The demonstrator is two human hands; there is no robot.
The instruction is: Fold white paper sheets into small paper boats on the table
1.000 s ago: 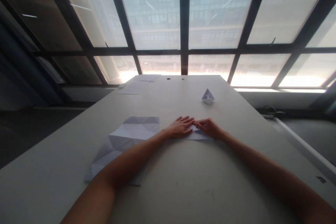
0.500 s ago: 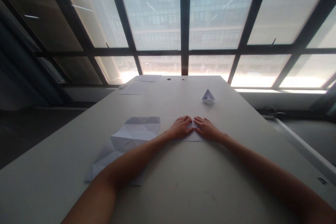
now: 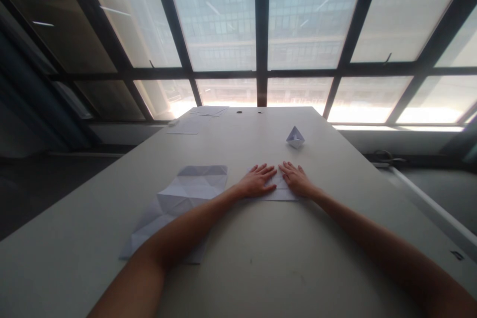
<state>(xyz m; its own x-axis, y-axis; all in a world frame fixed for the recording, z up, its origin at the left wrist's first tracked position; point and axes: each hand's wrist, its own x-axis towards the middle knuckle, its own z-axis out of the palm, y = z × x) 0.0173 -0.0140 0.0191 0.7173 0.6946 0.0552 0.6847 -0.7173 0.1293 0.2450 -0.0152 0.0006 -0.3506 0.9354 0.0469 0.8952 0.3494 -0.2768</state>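
Observation:
A folded sheet of white paper [image 3: 278, 194] lies flat on the table in front of me, partly covered by both hands. My left hand [image 3: 258, 181] rests on its left part, palm down with the fingers spread. On the paper's right part lies my right hand [image 3: 297, 180], also flat with fingers stretched out. Between the two hands a strip of the paper shows, with a crease or edge running across it. Beyond the right hand stands a small folded paper boat [image 3: 295, 137], touched by neither hand.
A large creased white sheet [image 3: 190, 184] lies at the left, partly beneath my left forearm. Several flat sheets [image 3: 184, 125] are at the table's far left corner. The white table [image 3: 253, 278] reaches toward the windows [image 3: 223, 20]. A chair-like grey shape [image 3: 436, 194] stands at the right.
My right hand has slid to the right over the paper, and its fingers have spread. The gap between my hands is wider, so more of the folded paper shows.

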